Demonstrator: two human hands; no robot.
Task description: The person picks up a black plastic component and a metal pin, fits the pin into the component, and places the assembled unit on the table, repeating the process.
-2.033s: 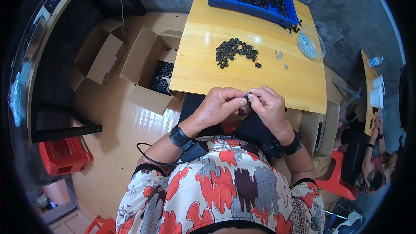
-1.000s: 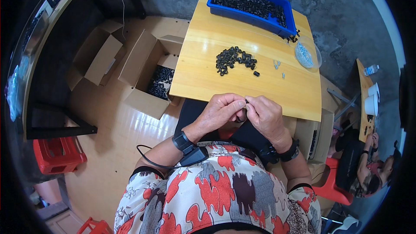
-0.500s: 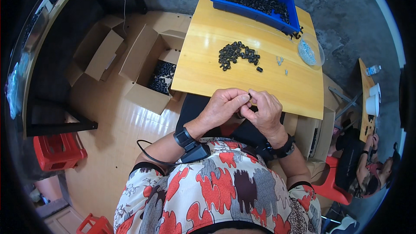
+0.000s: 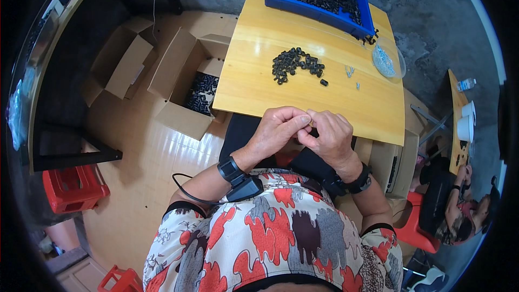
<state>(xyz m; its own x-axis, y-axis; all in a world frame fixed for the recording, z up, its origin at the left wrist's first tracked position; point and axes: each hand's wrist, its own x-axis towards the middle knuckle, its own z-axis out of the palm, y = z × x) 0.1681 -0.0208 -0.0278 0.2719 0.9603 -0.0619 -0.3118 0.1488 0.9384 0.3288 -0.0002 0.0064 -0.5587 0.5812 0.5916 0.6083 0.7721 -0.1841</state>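
My left hand (image 4: 281, 131) and my right hand (image 4: 331, 134) meet fingertip to fingertip just off the front edge of the yellow wooden table (image 4: 254, 97). Both are closed in a pinch, and the fingers hide whatever small thing is between them. Beyond them on the tabletop lies a loose pile of small black cylindrical parts (image 4: 292, 62), with one black part (image 4: 324, 83) apart from the rest. To its right are several small silvery pronged pieces (image 4: 350, 70). A clear round bowl (image 4: 399, 67) of pale blue and silvery small pieces sits at the right edge.
A blue bin (image 4: 311, 15) full of black parts stands at the table's far end. Left of the table, an open cardboard box (image 4: 181, 116) holds black parts; another box (image 4: 127, 67) is beyond it. Red stools (image 4: 73, 189) stand around. A person (image 4: 467, 211) sits at a far-right table.
Half a second ago a small dark piece showed between my fingertips; now the fingers cover it. My hands stay together in nearly the same place, and the view has shifted slightly.
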